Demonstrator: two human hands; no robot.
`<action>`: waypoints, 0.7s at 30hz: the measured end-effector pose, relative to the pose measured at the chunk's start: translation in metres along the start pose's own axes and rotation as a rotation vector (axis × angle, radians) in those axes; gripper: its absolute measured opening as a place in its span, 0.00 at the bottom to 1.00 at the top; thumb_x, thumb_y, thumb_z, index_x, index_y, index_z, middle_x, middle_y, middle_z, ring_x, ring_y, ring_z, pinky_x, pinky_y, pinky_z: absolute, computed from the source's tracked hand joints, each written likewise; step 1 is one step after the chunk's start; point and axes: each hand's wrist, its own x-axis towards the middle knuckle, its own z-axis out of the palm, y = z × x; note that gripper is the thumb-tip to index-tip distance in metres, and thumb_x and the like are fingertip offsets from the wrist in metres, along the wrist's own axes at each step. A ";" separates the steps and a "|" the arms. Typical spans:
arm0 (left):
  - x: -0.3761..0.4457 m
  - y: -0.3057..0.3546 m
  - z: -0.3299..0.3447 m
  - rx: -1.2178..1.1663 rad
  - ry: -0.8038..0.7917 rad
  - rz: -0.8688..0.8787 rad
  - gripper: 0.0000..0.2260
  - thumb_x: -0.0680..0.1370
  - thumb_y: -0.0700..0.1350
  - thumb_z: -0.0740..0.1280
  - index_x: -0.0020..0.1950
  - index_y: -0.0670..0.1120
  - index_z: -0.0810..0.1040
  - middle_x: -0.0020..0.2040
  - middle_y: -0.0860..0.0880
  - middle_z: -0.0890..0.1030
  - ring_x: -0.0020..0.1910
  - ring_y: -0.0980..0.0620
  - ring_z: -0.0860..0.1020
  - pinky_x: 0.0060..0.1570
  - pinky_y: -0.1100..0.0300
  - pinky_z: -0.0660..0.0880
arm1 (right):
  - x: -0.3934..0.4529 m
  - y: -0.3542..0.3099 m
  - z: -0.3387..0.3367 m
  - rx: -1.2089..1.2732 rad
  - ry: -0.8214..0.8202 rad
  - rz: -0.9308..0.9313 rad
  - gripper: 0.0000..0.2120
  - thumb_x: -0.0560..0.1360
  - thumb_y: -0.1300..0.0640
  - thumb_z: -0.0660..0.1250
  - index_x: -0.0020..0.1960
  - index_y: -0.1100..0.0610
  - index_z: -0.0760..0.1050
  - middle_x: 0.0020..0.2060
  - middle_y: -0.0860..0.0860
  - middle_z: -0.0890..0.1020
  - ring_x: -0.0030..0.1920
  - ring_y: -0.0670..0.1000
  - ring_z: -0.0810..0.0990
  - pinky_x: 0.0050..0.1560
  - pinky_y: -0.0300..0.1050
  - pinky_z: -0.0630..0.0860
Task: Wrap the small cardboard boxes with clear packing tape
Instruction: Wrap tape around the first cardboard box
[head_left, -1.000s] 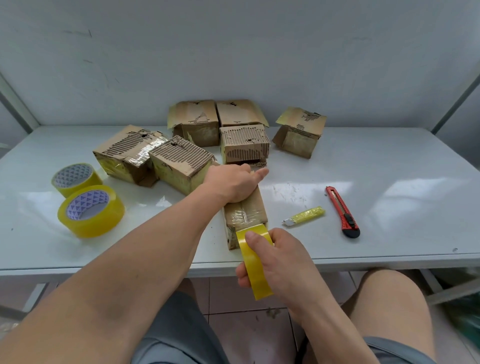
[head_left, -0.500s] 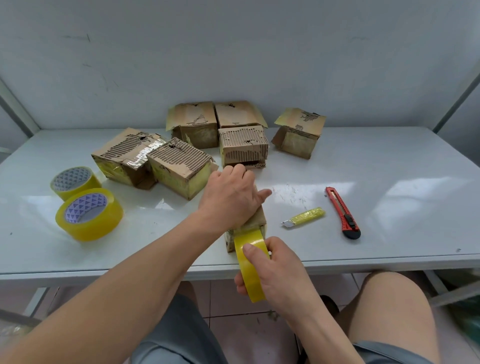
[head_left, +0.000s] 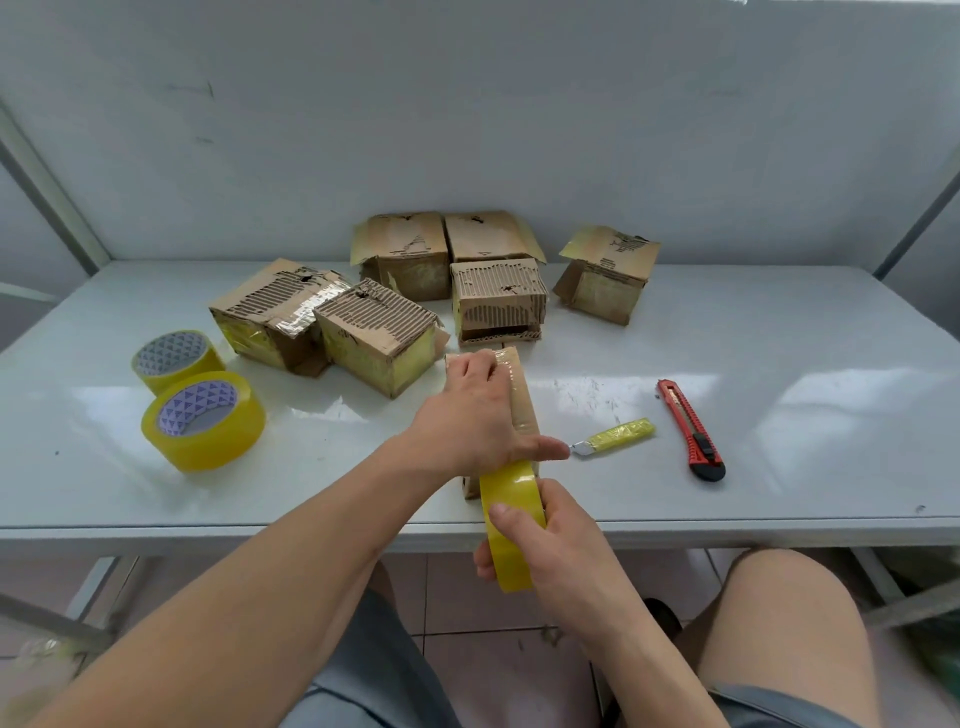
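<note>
A small cardboard box (head_left: 521, 400) lies lengthwise near the table's front edge, glossy tape along its top. My left hand (head_left: 475, 415) rests on top of the box, fingers pointing away, thumb stretched right across its near end. My right hand (head_left: 550, 540) grips a yellowish tape roll (head_left: 511, 525) held upright at the box's near end, over the table edge. Most of the box top is hidden under my left hand.
Several worn cardboard boxes (head_left: 379, 332) stand toward the back of the white table (head_left: 779, 467). Two tape rolls (head_left: 203, 420) sit at the left. A small yellow-handled cutter (head_left: 618, 435) and a red utility knife (head_left: 691, 428) lie to the right.
My left hand slid back along the box top toward me, uncovering the far end. My right hand with the tape roll stayed at the near end, rising slightly.
</note>
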 end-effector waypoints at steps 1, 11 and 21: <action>0.001 0.003 0.001 0.011 0.007 -0.011 0.49 0.68 0.74 0.67 0.77 0.43 0.61 0.77 0.48 0.57 0.77 0.47 0.52 0.72 0.46 0.64 | -0.001 0.001 0.000 0.002 0.002 -0.005 0.07 0.81 0.49 0.64 0.56 0.52 0.73 0.41 0.53 0.87 0.41 0.51 0.87 0.44 0.43 0.82; 0.001 0.005 0.008 0.068 0.113 0.011 0.36 0.72 0.68 0.66 0.69 0.43 0.69 0.67 0.46 0.70 0.69 0.47 0.67 0.63 0.48 0.73 | -0.003 0.000 0.005 0.015 0.053 0.013 0.09 0.81 0.47 0.65 0.53 0.53 0.74 0.41 0.54 0.87 0.38 0.51 0.87 0.41 0.44 0.84; 0.012 0.005 -0.009 0.080 0.062 0.011 0.28 0.71 0.66 0.68 0.60 0.45 0.76 0.58 0.47 0.76 0.56 0.46 0.75 0.52 0.53 0.76 | -0.003 -0.015 -0.006 -0.028 -0.015 0.006 0.08 0.82 0.48 0.65 0.54 0.52 0.73 0.43 0.54 0.87 0.40 0.50 0.87 0.37 0.39 0.80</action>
